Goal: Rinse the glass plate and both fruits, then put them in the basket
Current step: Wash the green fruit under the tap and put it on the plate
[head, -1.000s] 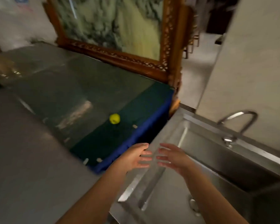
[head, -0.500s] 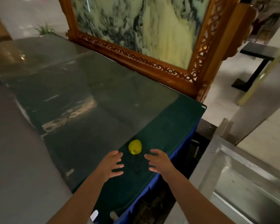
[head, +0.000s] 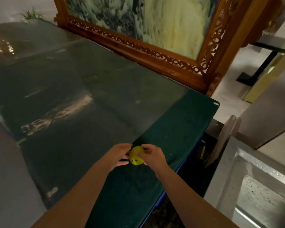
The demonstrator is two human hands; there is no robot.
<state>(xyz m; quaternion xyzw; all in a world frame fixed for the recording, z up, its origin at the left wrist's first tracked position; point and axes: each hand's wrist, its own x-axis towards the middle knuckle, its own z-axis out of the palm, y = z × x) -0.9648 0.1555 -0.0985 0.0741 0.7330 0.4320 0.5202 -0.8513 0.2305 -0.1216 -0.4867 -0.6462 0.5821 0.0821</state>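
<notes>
One fruit (head: 136, 155) in view: small, round, yellow-green, with dark specks on its near side. It sits on the green-covered table (head: 179, 129), near the right edge, toward the front. Hands touch it on both sides, partly covering it.

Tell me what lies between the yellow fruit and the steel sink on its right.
Nothing visible stands on that path. Both hands, left hand and right hand, already touch the yellow fruit; only bare green tabletop and a dark gap separate it from the sink.

Dim room; glass-topped green table (head: 92, 89) before a carved wooden screen (head: 155, 51); steel sink (head: 234, 163) right; pale floor (head: 229, 96).
</notes>
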